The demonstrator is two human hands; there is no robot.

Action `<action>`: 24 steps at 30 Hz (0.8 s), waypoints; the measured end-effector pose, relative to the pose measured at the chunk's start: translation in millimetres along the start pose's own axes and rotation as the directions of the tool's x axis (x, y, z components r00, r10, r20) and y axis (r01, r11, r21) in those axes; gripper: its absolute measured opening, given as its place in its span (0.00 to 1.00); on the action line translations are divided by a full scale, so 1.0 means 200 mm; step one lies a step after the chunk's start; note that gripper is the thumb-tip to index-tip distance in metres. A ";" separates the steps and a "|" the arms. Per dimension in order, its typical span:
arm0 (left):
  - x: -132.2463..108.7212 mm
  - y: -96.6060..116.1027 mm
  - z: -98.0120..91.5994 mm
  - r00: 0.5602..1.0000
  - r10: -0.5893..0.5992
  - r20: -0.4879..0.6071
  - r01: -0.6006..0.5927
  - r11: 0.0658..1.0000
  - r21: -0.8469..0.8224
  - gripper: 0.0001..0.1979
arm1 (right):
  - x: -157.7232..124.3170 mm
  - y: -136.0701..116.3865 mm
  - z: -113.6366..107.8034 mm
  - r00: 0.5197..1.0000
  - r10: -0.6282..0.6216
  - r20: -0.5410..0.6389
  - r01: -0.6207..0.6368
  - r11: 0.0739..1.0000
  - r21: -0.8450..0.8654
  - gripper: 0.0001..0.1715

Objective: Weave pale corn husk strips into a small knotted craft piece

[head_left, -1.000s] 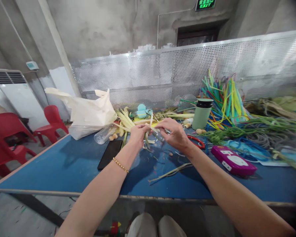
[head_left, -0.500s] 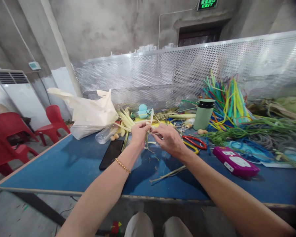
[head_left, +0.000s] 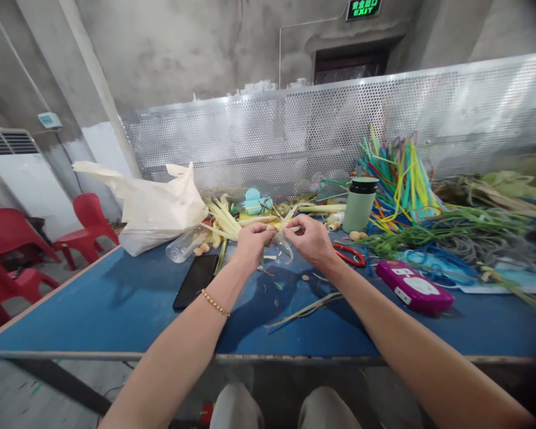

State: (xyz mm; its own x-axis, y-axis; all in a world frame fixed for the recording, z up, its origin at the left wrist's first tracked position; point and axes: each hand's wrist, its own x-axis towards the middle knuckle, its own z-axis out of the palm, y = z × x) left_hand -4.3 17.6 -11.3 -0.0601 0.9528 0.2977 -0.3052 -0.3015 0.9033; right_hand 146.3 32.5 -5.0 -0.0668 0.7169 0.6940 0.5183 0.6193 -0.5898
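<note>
Above the blue table [head_left: 116, 310], my left hand [head_left: 250, 245] and my right hand [head_left: 311, 241] are pinched together on pale leaf strips [head_left: 284, 226]. Loose ends of the strips stick up between my fingers and a loop hangs under them. A gold bead bracelet [head_left: 214, 302] is on my left wrist. More pale leaf strips [head_left: 223, 217] lie in a heap just beyond my hands. A loose strip [head_left: 304, 310] lies on the table under my right forearm.
A black phone [head_left: 195, 280] and a clear bottle [head_left: 185, 243] lie at left, beside a white bag [head_left: 156, 205]. Red scissors [head_left: 351, 255], a green flask [head_left: 360, 205], a magenta box [head_left: 413, 286], coloured strips [head_left: 397, 173] and green strands [head_left: 451, 229] fill the right. Red chairs [head_left: 9, 250] stand at left.
My hands have stayed together on the strips while the fingers shift. The upright strip end now leans right toward my right hand. The view has drifted slightly.
</note>
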 end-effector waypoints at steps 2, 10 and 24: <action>-0.01 0.00 0.00 1.000 -0.022 0.018 0.022 1.000 0.006 0.06 | 0.00 0.01 0.01 1.000 -0.001 -0.015 0.001 1.000 0.001 0.03; -0.02 0.01 0.01 0.997 -0.067 0.047 0.065 0.997 0.032 0.06 | 0.00 0.04 0.03 1.000 -0.021 -0.014 0.021 0.999 0.024 0.05; -0.02 0.02 0.01 0.996 -0.070 0.048 0.067 0.996 0.060 0.03 | -0.01 0.05 0.02 0.998 -0.056 -0.003 0.056 0.990 0.130 0.08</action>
State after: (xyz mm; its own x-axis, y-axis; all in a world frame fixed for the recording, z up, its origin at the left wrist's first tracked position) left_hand -3.4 11.8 -8.8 0.0073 0.9686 0.2485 -0.2506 -0.2389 0.9382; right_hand 147.5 39.4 -14.2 -0.0933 0.6801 0.7272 0.3984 0.6948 -0.5988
